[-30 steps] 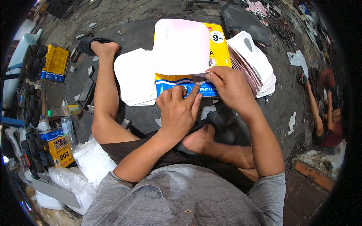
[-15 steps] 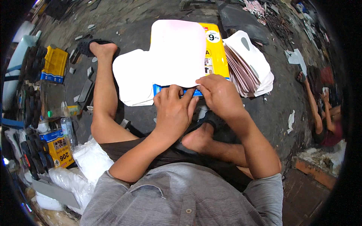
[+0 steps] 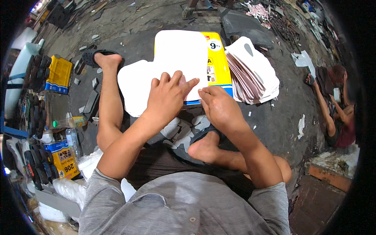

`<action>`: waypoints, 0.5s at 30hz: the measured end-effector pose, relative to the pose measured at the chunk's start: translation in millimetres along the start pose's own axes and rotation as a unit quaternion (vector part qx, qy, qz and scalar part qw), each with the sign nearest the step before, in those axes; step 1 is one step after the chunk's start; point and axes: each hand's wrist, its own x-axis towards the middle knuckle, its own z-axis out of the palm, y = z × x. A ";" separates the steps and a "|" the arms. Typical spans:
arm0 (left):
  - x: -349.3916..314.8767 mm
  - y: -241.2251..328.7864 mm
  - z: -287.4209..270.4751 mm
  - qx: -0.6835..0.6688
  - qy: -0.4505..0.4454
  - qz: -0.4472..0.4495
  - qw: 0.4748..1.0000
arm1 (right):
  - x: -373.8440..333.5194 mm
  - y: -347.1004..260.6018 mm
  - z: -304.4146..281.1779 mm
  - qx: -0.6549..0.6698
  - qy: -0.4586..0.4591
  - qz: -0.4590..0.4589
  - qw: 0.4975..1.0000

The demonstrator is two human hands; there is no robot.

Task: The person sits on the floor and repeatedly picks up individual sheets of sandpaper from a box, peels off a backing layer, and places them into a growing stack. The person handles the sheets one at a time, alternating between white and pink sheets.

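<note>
A white sheet (image 3: 180,49) with rounded corners lies on a flat yellow-and-blue container (image 3: 217,70) in front of me. My left hand (image 3: 167,94) rests on the sheet's near part, its fingers spread. At the near right corner, my right hand (image 3: 219,105) has thumb and forefinger pinched together on the sheet's edge. A stack of similar white sheets (image 3: 135,84) lies to the left, partly under my left forearm. To the right, a fanned stack of white and pinkish pieces (image 3: 254,74) has a grey oval mark or opening on its top piece.
Small rounded pale offcuts (image 3: 180,133) lie between my legs. At left are yellow tins (image 3: 58,74), plastic bottles (image 3: 71,139) and dark stacked pieces (image 3: 35,74). Another person (image 3: 340,117) sits at far right. Dark sheets (image 3: 244,25) and scraps (image 3: 258,9) lie at the back.
My left hand has moved from the sheet's near edge up onto its surface, fingers now spread. My right hand stays near the corner. More offcuts show between my legs.
</note>
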 end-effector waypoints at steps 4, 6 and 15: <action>18.8 -7.8 1.4 0.016 -0.022 -0.006 1.000 | 2.3 -7.3 1.4 -0.038 0.002 0.005 0.999; 38.1 -13.5 -7.6 0.036 -0.031 -0.024 0.999 | 5.6 -9.7 -1.9 -0.031 0.013 0.023 0.999; -25.7 -78.8 7.4 -0.241 0.302 -0.251 0.888 | 5.5 93.7 -82.9 0.362 0.346 0.295 0.813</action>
